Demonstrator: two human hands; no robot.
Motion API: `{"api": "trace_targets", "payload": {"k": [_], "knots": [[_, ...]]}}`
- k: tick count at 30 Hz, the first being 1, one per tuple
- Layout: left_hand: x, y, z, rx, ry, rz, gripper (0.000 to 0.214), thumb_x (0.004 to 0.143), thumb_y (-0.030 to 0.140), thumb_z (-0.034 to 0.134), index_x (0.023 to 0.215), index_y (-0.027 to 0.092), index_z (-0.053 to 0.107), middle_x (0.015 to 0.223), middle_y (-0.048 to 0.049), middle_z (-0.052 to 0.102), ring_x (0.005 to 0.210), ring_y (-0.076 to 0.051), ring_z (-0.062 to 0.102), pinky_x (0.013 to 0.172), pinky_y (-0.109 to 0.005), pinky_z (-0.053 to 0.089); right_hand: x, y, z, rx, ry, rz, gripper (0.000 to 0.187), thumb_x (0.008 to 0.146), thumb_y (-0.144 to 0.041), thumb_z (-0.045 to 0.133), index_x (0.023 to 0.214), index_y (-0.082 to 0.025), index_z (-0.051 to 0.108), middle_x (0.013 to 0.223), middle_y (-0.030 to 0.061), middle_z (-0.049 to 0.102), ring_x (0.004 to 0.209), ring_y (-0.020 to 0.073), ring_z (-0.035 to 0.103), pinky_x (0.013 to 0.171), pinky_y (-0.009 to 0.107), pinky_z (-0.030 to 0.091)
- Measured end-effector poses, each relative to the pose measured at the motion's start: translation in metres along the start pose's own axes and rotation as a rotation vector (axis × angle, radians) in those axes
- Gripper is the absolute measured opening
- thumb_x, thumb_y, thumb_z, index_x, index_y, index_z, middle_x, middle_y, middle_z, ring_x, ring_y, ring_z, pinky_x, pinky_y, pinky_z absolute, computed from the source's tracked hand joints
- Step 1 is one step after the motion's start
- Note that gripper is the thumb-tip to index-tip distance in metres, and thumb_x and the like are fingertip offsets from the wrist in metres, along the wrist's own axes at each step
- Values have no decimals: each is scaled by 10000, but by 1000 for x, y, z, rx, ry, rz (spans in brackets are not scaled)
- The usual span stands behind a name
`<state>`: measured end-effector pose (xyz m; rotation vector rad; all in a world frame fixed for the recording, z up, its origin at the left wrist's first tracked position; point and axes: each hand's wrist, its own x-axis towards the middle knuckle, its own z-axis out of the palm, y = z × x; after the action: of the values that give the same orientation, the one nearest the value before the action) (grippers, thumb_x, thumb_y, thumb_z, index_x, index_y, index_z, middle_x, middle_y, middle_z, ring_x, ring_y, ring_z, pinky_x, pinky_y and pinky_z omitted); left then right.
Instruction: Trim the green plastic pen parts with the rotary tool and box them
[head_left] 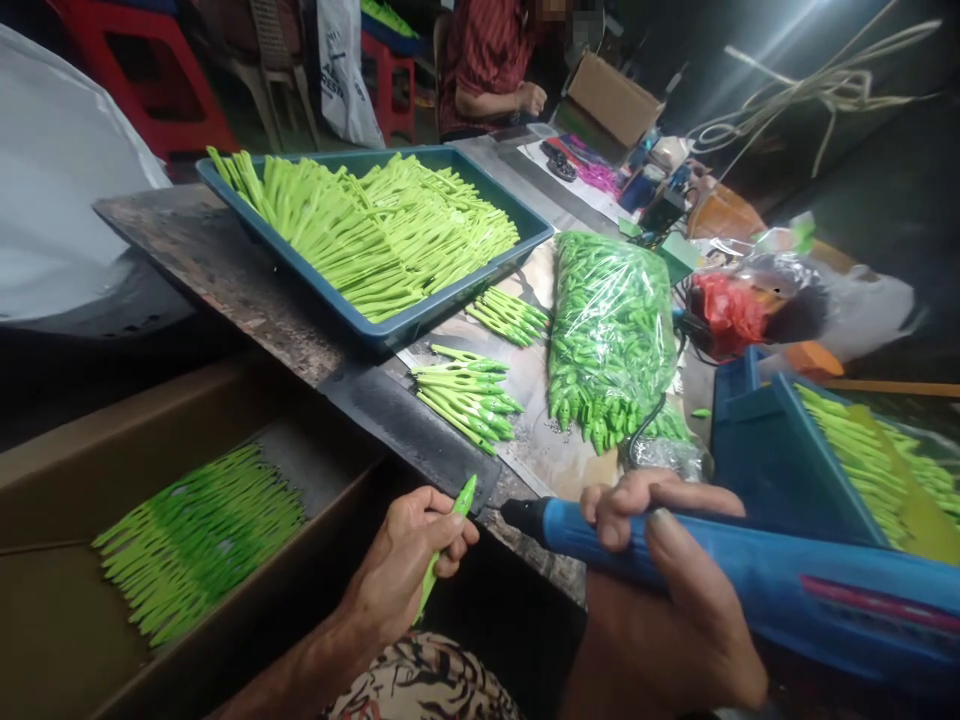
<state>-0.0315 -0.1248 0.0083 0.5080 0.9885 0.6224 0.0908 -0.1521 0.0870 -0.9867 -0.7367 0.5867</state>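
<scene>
My left hand (409, 555) is closed around a green pen-shaped plastic piece (465, 497), its pointed end tilted up past my thumb. My right hand (667, 590) grips a blue electric screwdriver (780, 570), held level with its black nose toward the left hand. The nose is apart from the piece. Just beyond, on the worktable, lies a small pile of similar green pieces (469, 400), with a second pile (510, 315) behind it. A clear bag (611, 330) full of darker green parts stands to their right.
A dark blue tray (390, 325) of light green sticks covers the table's left side. A cardboard box (45, 480) at lower left holds stacked green pieces (210, 535). A blue bin (795, 450) stands at right. Another person (487, 70) sits across the table.
</scene>
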Motion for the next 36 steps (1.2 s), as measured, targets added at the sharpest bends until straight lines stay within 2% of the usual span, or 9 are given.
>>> {"api": "trace_targets", "payload": {"k": [4, 13, 21, 36], "knots": [[3, -5, -2, 17, -25, 20, 190, 703, 256, 595, 720, 145, 442, 636, -26, 586, 520, -63, 428, 442, -179, 251, 0, 1, 6, 2, -39, 14, 143, 733, -108, 470, 850, -165, 530, 720, 3, 521, 542, 97, 459, 592, 287, 388], [4, -9, -2, 54, -11, 50, 198, 711, 273, 587, 710, 156, 428, 592, -12, 570, 490, -56, 399, 415, -171, 211, -2, 4, 12, 1, -125, 19, 161, 739, -96, 479, 883, -157, 514, 747, 12, 525, 589, 110, 473, 596, 293, 370], [5, -9, 1, -33, 8, 28, 242, 666, 299, 623, 714, 159, 433, 584, -13, 576, 481, -56, 412, 406, -158, 221, -2, 9, 13, -28, -126, 8, 164, 728, -100, 494, 881, -156, 513, 754, 13, 534, 569, 109, 479, 586, 301, 375], [5, -7, 5, -2, 48, 29, 246, 646, 312, 633, 662, 150, 449, 563, -14, 564, 464, -52, 404, 391, -152, 210, 0, 9, 10, -51, -153, -25, 164, 726, -106, 494, 880, -160, 507, 728, 9, 549, 563, 118, 482, 587, 314, 388]]}}
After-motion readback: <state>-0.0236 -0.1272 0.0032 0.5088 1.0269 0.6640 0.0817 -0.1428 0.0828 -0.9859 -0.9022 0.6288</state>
